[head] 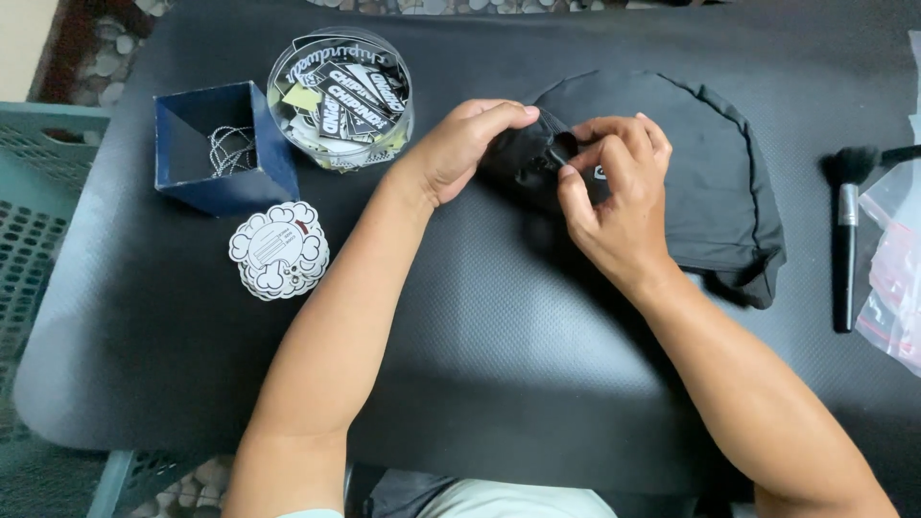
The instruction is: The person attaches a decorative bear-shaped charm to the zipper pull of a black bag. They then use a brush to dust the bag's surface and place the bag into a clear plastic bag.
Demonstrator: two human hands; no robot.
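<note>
The fingers (574, 165) of the right hand (619, 206) are pinched together just above the middle of the frame, thumb and forefinger closed on a small dark bit at the bunched edge of a black fabric cap (691, 182); what that bit is, a loop or a tag string, is too small to tell; the left hand (460, 149) sits just to the left of it, its fingers curled over and clamped on the gathered fold of the same cap, holding it steady against the pinch; a small pale label shows on the cloth beside the right thumb.

The rest of the cap lies flat on the black counter (499, 355), spreading toward the upper right of the frame; by the look of it the step in hand is fine work at the cap's edge, and the next move seems to call for a firm hold by the left hand while the right fingers work with precision.

Further out, in the upper left, stands a clear round tub of stickers (341, 96); left of it a blue open box (225, 149) holds thin metal ball chains; below the box lies a stack of white cloud-shaped tags (280, 249); at the right edge lie a black brush (846, 230) and a clear plastic bag (892, 278).
</note>
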